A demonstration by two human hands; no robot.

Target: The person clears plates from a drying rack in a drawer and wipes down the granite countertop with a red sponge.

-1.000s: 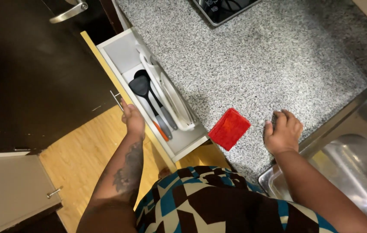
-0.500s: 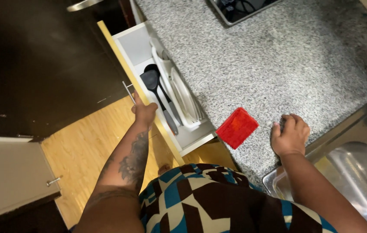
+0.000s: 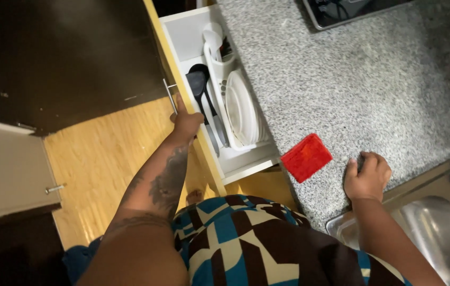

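At the open drawer [image 3: 203, 90] under the counter edge, our left hand [image 3: 187, 123] grips the metal handle [image 3: 170, 96] on the drawer front, fingers curled tight around the lower end of the bar. Drawer is pulled well out, white inside, with a wood-coloured front panel. Inside we see 2 black spatulas [image 3: 199, 87] lying side by side along the left part, and just beside them on the right a white utensil tray [image 3: 241, 111] with white pieces stacked in it; exact pieces hard to tell. Our right hand [image 3: 366, 176] rests on the speckled grey counter [image 3: 352, 85] near its front edge, fingers bunched in a loose fist, knuckles up; something dark shows under the fingers, we cannot tell what or whether it is held. A red square sponge [image 3: 306, 157] lies flat on the counter just left of that hand, not touching it, near the drawer's right corner. A steel sink [image 3: 447, 222] sits right of the right hand. A black cooktop [image 3: 352, 10] is at the far counter edge. Wood floor [image 3: 103, 159] and dark cabinet doors [image 3: 66, 53] lie to the left.
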